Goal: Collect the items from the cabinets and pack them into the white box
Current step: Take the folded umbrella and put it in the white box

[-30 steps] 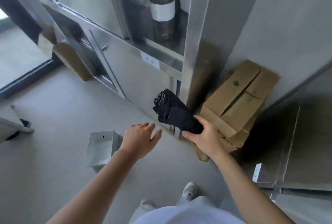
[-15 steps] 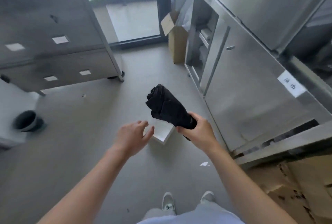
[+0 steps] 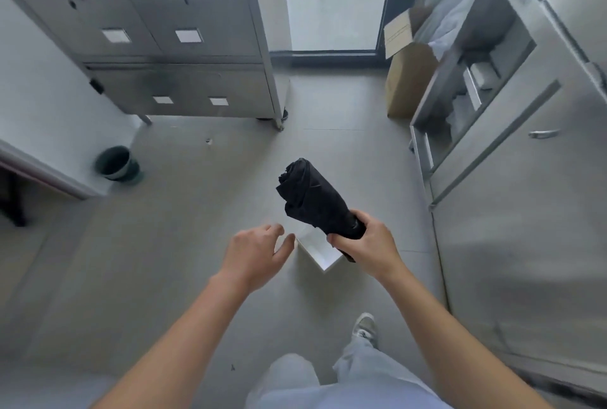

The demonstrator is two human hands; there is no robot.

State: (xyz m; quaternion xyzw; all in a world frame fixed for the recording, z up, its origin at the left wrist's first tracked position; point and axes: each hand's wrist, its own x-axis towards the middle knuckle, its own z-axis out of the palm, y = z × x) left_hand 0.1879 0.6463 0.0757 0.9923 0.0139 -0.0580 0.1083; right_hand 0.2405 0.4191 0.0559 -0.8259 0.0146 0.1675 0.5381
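My right hand point(image 3: 364, 244) grips the handle end of a folded black umbrella point(image 3: 312, 198), which points up and away from me, tilted left. Below it on the floor sits the white box point(image 3: 320, 251), largely hidden behind the umbrella and both hands; only one corner and part of its inside show. My left hand point(image 3: 256, 251) hovers just left of the box with its fingers loosely spread, holding nothing.
A steel cabinet point(image 3: 512, 152) with an open shelf bay runs along the right. Another grey cabinet point(image 3: 157, 47) stands at the back left. An open cardboard box point(image 3: 407, 77) sits by the glass door. A dark bin point(image 3: 116, 164) rests at left.
I have turned left away from the right cabinet, so the white box now lies straight below my hands. The umbrella stays in my right hand, and my left hand stays beside it.
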